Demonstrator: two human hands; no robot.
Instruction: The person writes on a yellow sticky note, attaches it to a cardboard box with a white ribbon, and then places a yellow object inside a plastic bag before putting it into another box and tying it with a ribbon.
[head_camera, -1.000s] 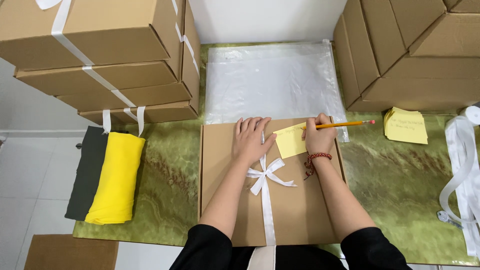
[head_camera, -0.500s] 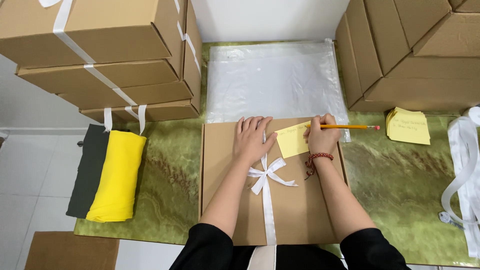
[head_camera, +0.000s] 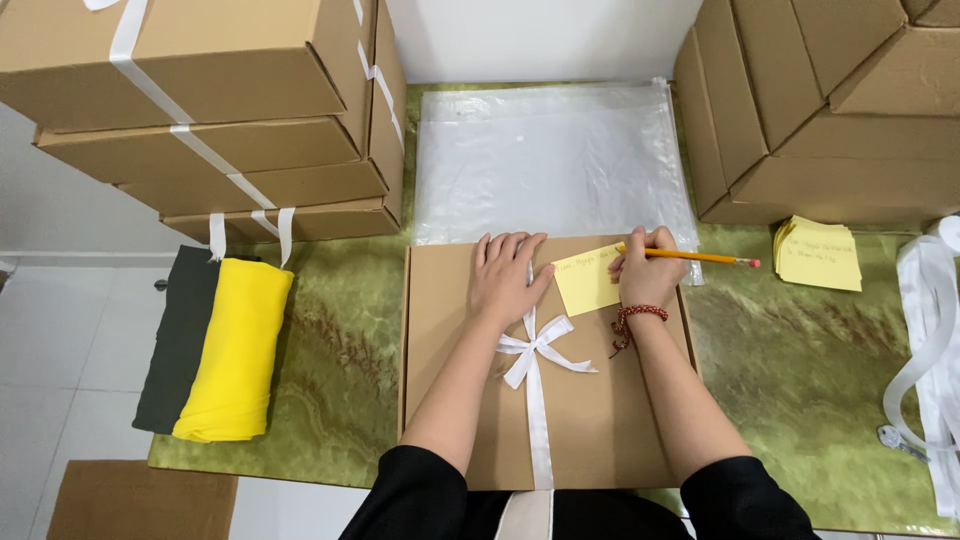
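The yellow note (head_camera: 588, 280) lies on the upper right part of the flat box (head_camera: 450, 400), just right of the white ribbon (head_camera: 536, 370) that runs down the box's middle and is tied in a bow. The right hand (head_camera: 648, 270) rests on the note's right edge, fingers curled tight around a pencil (head_camera: 700, 257) whose shaft sticks out to the right, eraser end away from the hand; the tip is hidden under the fingers at the note's upper right. A red bead bracelet (head_camera: 638, 316) sits on that wrist. The left hand (head_camera: 508, 278) lies flat and spread on the box lid, holding nothing, its thumb touching the note's left edge (so the note sits between the two hands).

The box stands at the near edge of the green worktop (head_camera: 330, 350), about midway along it. Behind it, touching its far edge, lies a clear plastic bag (head_camera: 550, 160). A pad of yellow notes (head_camera: 820, 255) lies to the right, near loose ribbon (head_camera: 925, 350) at the right edge. Folded yellow cloth (head_camera: 235, 350) and dark cloth (head_camera: 180, 335) overhang the left edge. Stacked boxes (head_camera: 220, 110) fill the far left corner, and more boxes (head_camera: 830, 100) the far right.
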